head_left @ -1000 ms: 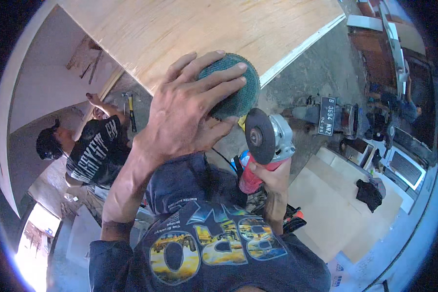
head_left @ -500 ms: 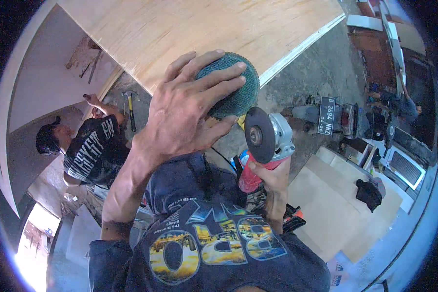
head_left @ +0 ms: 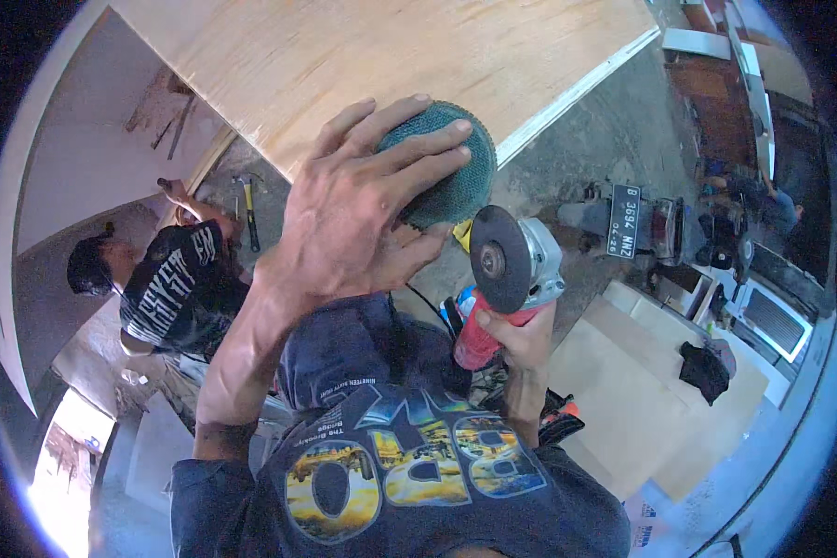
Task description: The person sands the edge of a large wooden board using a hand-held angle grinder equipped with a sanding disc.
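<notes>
A round, dark green abrasive disc (head_left: 449, 191) with a woven mesh face sits in my left hand (head_left: 358, 205). My fingers lie across its face, and the thumb is at its lower edge. Just right of it, my right hand (head_left: 521, 337) is wrapped round the red body of an angle grinder (head_left: 541, 265). A dark, thin disc (head_left: 500, 259) is mounted on the grinder's silver head and faces left. The two discs are close together but look apart. Part of the grinder's body is hidden behind my hand.
Ahead is a large plywood panel (head_left: 372, 56) with a pale edge. A person in a dark shirt (head_left: 181, 293) crouches at left, near a hammer (head_left: 249, 212) on the floor. At right are a motorcycle (head_left: 665, 228), flat boards (head_left: 614, 372) and a dark cap (head_left: 705, 372). Another person (head_left: 779, 206) is farther right.
The angle grinder and my right hand have shifted very slightly to the right. My left hand and the green disc are almost still.
</notes>
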Motion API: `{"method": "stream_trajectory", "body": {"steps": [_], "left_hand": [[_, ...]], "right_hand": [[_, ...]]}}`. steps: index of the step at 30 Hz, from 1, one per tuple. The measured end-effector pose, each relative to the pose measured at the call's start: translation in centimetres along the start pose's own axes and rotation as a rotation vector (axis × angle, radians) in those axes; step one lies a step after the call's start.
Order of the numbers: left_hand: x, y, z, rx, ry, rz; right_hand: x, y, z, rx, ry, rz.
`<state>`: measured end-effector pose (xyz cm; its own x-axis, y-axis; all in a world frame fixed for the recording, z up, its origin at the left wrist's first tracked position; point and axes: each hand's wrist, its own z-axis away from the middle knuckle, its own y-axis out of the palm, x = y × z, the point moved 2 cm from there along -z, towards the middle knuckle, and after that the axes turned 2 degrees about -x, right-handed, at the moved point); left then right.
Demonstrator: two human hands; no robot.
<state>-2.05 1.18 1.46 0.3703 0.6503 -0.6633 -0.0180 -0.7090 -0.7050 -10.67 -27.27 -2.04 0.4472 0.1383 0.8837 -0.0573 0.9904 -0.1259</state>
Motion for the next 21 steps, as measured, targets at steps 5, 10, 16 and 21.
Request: {"method": "stream_trajectory", "body": {"steps": [5,10,16,21], "left_hand": [[0.0,-0.1,-0.1,0.009,0.000,-0.005],[0.2,0.1,-0.2,0.012,-0.001,-0.014],[0.6,0.3,-0.5,0.015,-0.014,-0.006],[0.9,0.5,-0.7,0.017,-0.005,0.006]], "right_hand": [[0.1,0.0,-0.4,0.018,-0.026,0.009],[-0.4,-0.3,-0.5,-0.001,-0.032,0.020],[-0.8,-0.7,-0.8,-0.013,0.044,0.061],[0.6,0.3,-1.4,0.012,-0.061,0.031]]}}
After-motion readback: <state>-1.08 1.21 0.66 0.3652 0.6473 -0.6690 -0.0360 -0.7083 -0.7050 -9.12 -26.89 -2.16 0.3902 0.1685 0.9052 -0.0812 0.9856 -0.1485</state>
